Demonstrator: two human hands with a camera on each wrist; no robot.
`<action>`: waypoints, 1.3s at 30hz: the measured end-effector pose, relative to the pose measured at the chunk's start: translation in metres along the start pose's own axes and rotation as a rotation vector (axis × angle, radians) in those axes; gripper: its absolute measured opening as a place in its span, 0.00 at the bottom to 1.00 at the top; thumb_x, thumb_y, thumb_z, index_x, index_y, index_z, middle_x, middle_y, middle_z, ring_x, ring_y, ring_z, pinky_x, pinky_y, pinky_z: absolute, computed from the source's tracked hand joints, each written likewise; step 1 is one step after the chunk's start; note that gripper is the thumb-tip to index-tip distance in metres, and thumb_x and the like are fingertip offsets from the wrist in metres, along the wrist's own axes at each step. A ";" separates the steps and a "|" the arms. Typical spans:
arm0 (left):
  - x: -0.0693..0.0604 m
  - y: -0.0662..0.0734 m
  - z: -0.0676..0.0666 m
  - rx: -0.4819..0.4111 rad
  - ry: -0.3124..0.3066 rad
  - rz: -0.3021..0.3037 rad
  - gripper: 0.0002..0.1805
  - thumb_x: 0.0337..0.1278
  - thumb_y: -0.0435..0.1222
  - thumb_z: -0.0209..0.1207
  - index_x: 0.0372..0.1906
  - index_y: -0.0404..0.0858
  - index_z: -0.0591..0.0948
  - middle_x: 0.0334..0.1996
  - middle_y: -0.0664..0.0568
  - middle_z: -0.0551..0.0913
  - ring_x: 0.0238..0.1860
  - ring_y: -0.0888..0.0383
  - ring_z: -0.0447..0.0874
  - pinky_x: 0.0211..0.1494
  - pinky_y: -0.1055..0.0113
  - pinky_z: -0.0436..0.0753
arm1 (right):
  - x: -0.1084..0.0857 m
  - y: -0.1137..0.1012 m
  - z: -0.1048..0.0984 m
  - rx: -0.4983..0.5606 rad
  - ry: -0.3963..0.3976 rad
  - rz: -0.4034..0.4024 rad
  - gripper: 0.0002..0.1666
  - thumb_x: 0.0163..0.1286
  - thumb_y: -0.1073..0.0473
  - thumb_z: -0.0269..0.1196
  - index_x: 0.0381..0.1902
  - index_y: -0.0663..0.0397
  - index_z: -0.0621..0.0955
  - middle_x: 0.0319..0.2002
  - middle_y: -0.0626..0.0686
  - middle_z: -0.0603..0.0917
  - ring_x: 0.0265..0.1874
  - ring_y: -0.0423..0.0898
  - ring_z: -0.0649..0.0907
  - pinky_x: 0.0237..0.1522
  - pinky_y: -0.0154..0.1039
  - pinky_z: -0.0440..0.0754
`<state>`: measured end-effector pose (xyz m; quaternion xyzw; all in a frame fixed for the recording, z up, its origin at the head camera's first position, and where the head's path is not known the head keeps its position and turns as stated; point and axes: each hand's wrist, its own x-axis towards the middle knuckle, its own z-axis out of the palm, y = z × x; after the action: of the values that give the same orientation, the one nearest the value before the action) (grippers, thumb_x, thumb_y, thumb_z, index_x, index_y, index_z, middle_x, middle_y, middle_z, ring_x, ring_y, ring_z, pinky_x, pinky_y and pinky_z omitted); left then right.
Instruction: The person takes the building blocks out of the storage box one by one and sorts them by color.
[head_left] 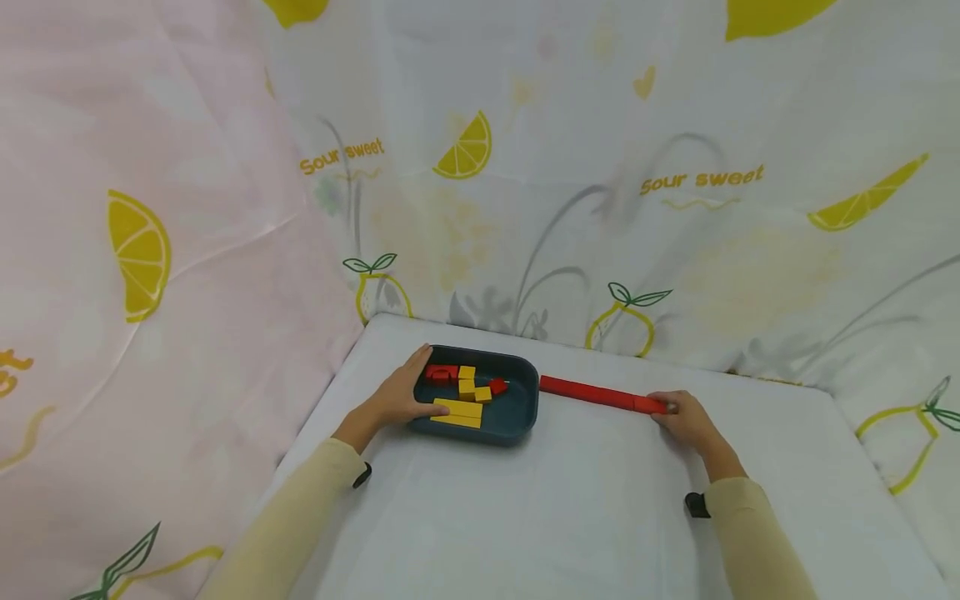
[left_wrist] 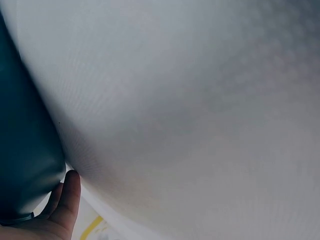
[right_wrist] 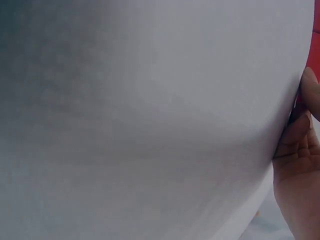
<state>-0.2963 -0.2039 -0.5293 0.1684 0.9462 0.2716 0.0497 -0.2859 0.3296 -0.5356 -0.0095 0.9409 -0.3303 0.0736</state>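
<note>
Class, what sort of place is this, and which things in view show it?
Probably a screened-off tabletop corner set up for handling small objects: a white table, a lemon-print backdrop rising behind and beside it, and a tray of red and yellow blocks.

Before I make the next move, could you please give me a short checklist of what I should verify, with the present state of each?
1. Left hand holds the tray: ok, it grips the left end.
2. Right hand holds the red strip: ok, at the strip's right end.
3. Yellow blocks are inside the tray: ok.
4. Red strip is inside the tray: not ok, it lies outside, to the right.
5. Strip's left end is free of the tray wall: cannot tell, they are too close.
</note>
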 end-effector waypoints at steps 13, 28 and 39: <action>-0.002 0.002 -0.002 0.003 -0.008 -0.004 0.70 0.40 0.69 0.67 0.80 0.41 0.43 0.81 0.46 0.42 0.80 0.44 0.46 0.78 0.43 0.55 | 0.003 0.003 0.004 0.008 0.002 0.026 0.25 0.68 0.63 0.64 0.62 0.64 0.77 0.56 0.70 0.73 0.48 0.60 0.74 0.46 0.48 0.76; -0.002 0.003 0.000 0.005 0.002 -0.002 0.68 0.42 0.68 0.67 0.80 0.43 0.44 0.81 0.48 0.42 0.79 0.43 0.48 0.76 0.40 0.56 | 0.001 -0.003 0.004 0.041 -0.015 0.008 0.24 0.68 0.64 0.62 0.61 0.66 0.76 0.51 0.67 0.74 0.43 0.54 0.70 0.36 0.38 0.71; -0.002 0.001 0.000 0.008 0.019 0.016 0.68 0.41 0.69 0.66 0.80 0.43 0.44 0.81 0.47 0.43 0.79 0.43 0.50 0.76 0.40 0.58 | 0.002 -0.004 0.006 0.055 -0.018 0.024 0.26 0.68 0.62 0.62 0.62 0.66 0.75 0.52 0.67 0.73 0.44 0.55 0.70 0.37 0.38 0.70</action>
<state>-0.2936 -0.2038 -0.5281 0.1734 0.9464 0.2699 0.0379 -0.2873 0.3232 -0.5379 0.0008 0.9308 -0.3552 0.0862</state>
